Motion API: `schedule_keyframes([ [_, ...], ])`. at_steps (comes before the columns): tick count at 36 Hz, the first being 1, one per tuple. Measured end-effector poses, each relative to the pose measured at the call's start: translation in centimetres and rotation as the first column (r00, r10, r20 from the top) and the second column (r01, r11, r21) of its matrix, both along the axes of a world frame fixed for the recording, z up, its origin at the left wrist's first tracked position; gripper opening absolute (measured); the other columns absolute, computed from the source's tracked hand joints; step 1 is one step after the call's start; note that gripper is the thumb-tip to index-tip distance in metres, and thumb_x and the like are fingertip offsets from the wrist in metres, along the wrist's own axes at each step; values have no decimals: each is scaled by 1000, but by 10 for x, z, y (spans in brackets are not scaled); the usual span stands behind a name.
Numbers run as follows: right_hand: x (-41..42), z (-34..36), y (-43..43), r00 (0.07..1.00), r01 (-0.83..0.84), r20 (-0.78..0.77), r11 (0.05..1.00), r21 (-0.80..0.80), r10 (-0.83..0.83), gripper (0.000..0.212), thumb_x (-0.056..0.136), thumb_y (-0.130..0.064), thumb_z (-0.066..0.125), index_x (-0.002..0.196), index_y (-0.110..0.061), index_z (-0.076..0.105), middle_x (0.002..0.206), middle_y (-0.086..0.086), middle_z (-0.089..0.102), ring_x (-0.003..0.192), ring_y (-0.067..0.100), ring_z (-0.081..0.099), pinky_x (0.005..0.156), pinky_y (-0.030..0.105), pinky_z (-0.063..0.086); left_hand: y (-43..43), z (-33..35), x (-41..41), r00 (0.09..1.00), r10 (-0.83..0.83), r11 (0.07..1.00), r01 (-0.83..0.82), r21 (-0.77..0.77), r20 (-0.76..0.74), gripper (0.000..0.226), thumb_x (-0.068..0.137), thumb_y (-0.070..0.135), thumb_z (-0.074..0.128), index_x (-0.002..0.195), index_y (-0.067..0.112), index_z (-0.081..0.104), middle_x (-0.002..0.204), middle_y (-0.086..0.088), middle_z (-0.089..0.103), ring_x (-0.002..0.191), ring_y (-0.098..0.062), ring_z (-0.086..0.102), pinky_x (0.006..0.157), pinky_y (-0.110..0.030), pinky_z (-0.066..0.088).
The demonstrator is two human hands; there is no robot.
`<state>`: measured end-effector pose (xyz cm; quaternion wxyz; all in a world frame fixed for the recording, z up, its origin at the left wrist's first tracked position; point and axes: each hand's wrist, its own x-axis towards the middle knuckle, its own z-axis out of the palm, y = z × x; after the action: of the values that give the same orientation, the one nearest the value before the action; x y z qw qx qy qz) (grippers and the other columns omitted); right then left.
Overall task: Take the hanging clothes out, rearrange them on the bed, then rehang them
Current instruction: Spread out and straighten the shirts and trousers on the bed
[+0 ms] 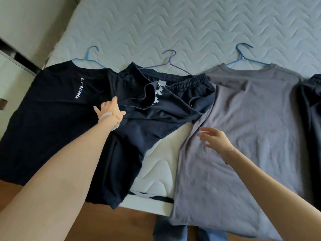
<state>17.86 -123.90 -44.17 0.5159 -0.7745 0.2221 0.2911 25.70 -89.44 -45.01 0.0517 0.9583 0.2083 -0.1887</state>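
Note:
Three garments lie side by side on the white quilted bed [191,28], each on a hanger. At the left is a black T-shirt [50,119] with white lettering on a light blue hanger [90,56]. In the middle are crumpled navy shorts [156,115] on a purple-blue hanger [169,62]. At the right lies a grey T-shirt [251,122] on a blue hanger [243,55]. My left hand [110,108], with a bead bracelet, rests where the black T-shirt meets the shorts; its fingers are partly hidden. My right hand [214,138] hovers open over the grey T-shirt's left edge.
Another dark garment [312,105] lies at the far right edge of the bed. A wardrobe or cabinet [10,54] stands at the left. The wooden floor [132,225] shows below the bed's front edge, with my jeans [175,232] visible there.

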Motion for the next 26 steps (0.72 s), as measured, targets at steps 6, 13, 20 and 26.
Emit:
schedule_keyframes([
  [6, 13, 6, 35, 995, 100, -30, 979, 175, -96, 36, 89, -14, 60, 125, -11, 57, 116, 11, 64, 100, 18, 60, 90, 35, 50, 12, -7, -3, 986, -155, 986, 151, -78, -56, 26, 95, 33, 49, 113, 21, 62, 116, -13, 63, 111, -31, 53, 90, -38, 42],
  [13, 42, 18, 88, 988, 153, -77, 934, 322, -135, 25, 91, -28, 58, 115, -19, 56, 125, 6, 61, 116, 20, 58, 98, 38, 49, -3, 15, -52, 908, -276, 923, 342, -176, 315, 19, 95, 24, 51, 99, 9, 61, 106, -8, 49, 101, -23, 47, 66, -37, 42],
  [20, 95, 16, 134, 979, 202, 1, 963, 178, -205, 69, 72, -59, 65, 123, -14, 55, 111, 2, 61, 97, 18, 60, 86, 39, 55, -20, 16, -107, 641, -637, 748, 647, 145, 428, 12, 69, 15, 78, 71, 15, 66, 74, -4, 55, 64, -23, 54, 47, -30, 42],
  [26, 123, 1, 148, 989, 134, 70, 990, -51, -130, 37, 71, -32, 72, 95, -5, 65, 93, 12, 68, 88, 30, 66, 84, 49, 56, -1, 10, -100, 796, -511, 858, 490, 150, 324, 61, 65, 25, 82, 121, 20, 60, 124, -12, 57, 106, -32, 59, 78, -41, 51],
])
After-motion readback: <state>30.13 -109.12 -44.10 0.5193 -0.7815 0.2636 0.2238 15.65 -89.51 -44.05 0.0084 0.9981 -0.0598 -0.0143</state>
